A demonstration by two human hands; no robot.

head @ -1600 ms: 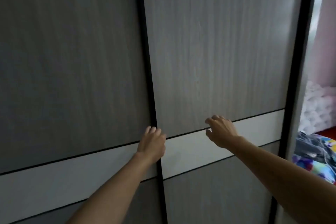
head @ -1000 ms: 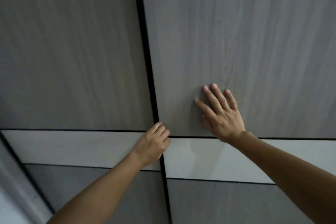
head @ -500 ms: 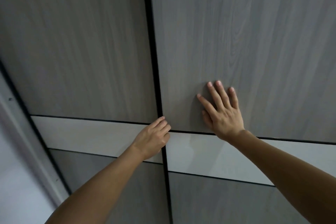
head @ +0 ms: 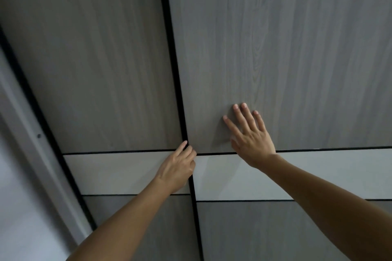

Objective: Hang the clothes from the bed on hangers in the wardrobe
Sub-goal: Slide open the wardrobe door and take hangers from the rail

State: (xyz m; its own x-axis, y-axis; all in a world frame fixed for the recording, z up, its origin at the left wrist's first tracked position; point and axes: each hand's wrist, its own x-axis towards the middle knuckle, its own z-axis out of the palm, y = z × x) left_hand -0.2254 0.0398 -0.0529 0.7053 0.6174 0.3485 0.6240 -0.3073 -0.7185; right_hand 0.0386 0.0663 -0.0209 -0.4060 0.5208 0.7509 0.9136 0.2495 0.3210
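Head view: both hands on the wardrobe (head: 275, 229), whose two sliding doors fill the frame.
Left hand (head: 177, 167): fingers curled, tips hooked into the dark seam (head: 171, 48) at the edge of the right door (head: 297, 48), level with the top of the white band (head: 328, 174); how far they wrap the edge cannot be told. Right hand (head: 252, 140): flat, fingers straight and spread, palm pressed on the grey woodgrain of the right door just above the band, holding nothing. Left door (head: 95, 70) lies beside the seam. Pale frame post (head: 31, 133) and wall (head: 14, 207) at far left.
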